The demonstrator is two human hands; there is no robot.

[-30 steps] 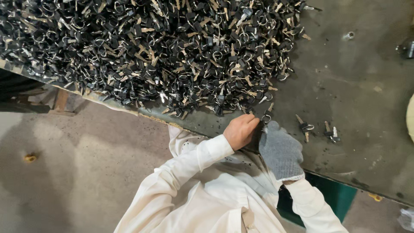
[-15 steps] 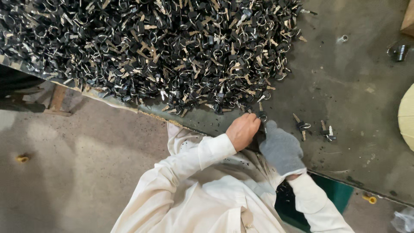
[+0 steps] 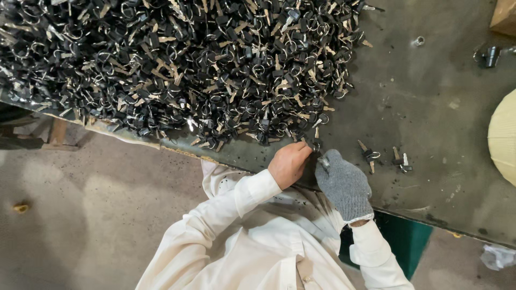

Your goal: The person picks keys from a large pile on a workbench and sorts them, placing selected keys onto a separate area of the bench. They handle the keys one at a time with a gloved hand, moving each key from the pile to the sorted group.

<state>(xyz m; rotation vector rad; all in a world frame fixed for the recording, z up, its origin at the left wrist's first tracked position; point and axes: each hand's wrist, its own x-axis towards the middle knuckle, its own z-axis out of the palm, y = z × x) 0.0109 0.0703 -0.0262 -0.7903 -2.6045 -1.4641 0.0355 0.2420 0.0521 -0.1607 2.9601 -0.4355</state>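
Note:
A big heap of black-headed keys on metal rings (image 3: 177, 70) covers the dark metal table (image 3: 430, 107). My bare left hand (image 3: 289, 164) rests at the heap's near edge, its fingers curled onto a black-headed key (image 3: 315, 144). Touching it on the right, my right hand (image 3: 344, 183) in a grey knit glove is closed, and its fingertips pinch a small shiny metal bit (image 3: 324, 159) next to that key. White sleeves cover both arms.
Two loose key sets (image 3: 368, 154) (image 3: 401, 162) lie just right of my hands. A small metal ring (image 3: 418, 41) and a dark fitting (image 3: 490, 55) sit far right. A cream round object (image 3: 504, 139) is at the right edge, a green bin (image 3: 403, 241) under the table.
Both hands stay together at the heap's near edge. My left fingers have reached slightly further toward the key.

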